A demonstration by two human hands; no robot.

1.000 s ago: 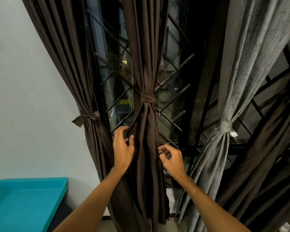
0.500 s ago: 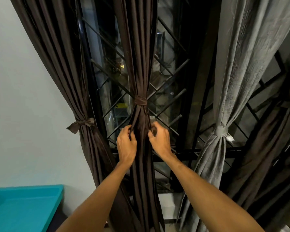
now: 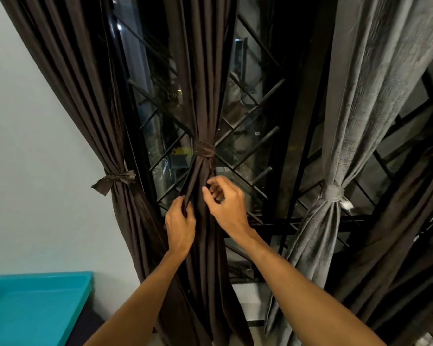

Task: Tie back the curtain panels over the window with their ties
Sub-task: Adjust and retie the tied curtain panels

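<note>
Tidies folds under the tie (image 3: 205, 151);
pinches a pleat of the middle panel (image 3: 205, 96), tied before the window (image 3: 243, 126), in the left hand (image 3: 179, 224), likely evening the drape; curls the right hand (image 3: 225, 203) alongside, grip unclear.

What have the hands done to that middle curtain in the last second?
The left hand went from resting open on the middle curtain to gripping a fold. The right hand moved in and up beneath its tie; whether it holds cloth is unclear. The tie stayed knotted.
</note>
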